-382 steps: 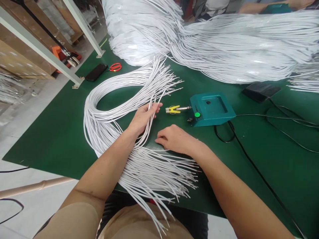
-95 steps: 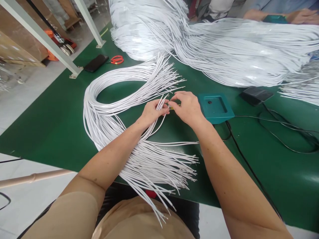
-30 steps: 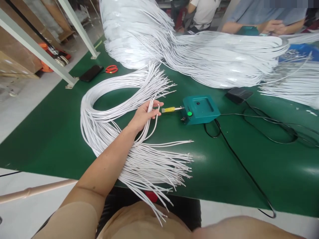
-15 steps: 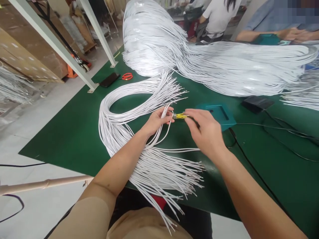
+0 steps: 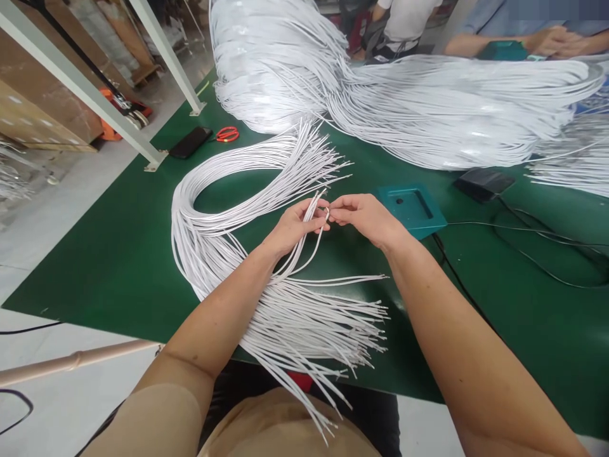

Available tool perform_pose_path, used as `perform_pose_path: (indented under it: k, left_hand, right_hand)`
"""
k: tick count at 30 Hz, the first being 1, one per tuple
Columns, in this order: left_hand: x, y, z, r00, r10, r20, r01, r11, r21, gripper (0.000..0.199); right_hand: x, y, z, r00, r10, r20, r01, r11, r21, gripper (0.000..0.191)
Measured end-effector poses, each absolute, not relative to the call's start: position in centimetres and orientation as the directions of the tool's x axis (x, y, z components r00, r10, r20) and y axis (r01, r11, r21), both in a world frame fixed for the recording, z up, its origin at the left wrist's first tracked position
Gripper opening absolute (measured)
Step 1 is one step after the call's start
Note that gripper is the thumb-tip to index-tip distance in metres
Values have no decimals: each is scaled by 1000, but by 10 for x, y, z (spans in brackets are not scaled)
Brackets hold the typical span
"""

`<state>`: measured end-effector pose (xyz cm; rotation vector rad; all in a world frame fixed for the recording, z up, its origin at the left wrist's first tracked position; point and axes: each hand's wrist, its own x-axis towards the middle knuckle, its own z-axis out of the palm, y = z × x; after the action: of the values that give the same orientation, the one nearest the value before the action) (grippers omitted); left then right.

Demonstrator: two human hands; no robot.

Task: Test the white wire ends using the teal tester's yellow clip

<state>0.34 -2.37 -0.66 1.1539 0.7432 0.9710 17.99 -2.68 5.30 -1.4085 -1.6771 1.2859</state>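
Fingertip work on one white wire end (image 5: pixel 327 214), held between both hands over the worktop (image 5: pixel 118 254).
The left hand (image 5: pixel 299 226) pinches a few slim white wires (image 5: pixel 303 236); the right hand (image 5: pixel 364 217) has its fingertips at the bent end, though I cannot tell whether its grip is closed. The next move probably calls for keeping that end steady. The smooth, pliant-looking wire bundle (image 5: pixel 184 206) curves into a loop with frayed-looking tips, left of a boxy teal unit (image 5: pixel 431 212) on the glossy green surface.
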Motion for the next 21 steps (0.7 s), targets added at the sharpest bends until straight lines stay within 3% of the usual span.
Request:
perform_pose_path:
  k: [4,9,11,14,17,21]
  left_hand:
    - [4,-24,-5,381,924,-24,-250,128,960,39]
    - [2,-24,-4,400,911,-96,-287,224,931,41]
    - [1,-24,-4,424,893,-150,-313,300,901,42]
    - [1,-23,-4,416,888,-199,-334,352,874,40]
    - [2,-21,-4,370,902,-222,-325,350,879,38]
    - [3,-19,-6,338,908,-249,-314,358,879,36]
  right_hand:
    - [181,-27,51,-250,965,-75,472,54,-880,17]
    - [177,-28,43,-251,964,88,660,237,-712,14]
    - [177,-28,40,-331,923,195,731,382,-565,17]
    - [182,-26,38,-442,848,294,827,512,-232,22]
    - [189,-21,38,-449,868,210,883,468,-43,20]
    - [194,-13,41,-418,908,33,906,419,-58,15]
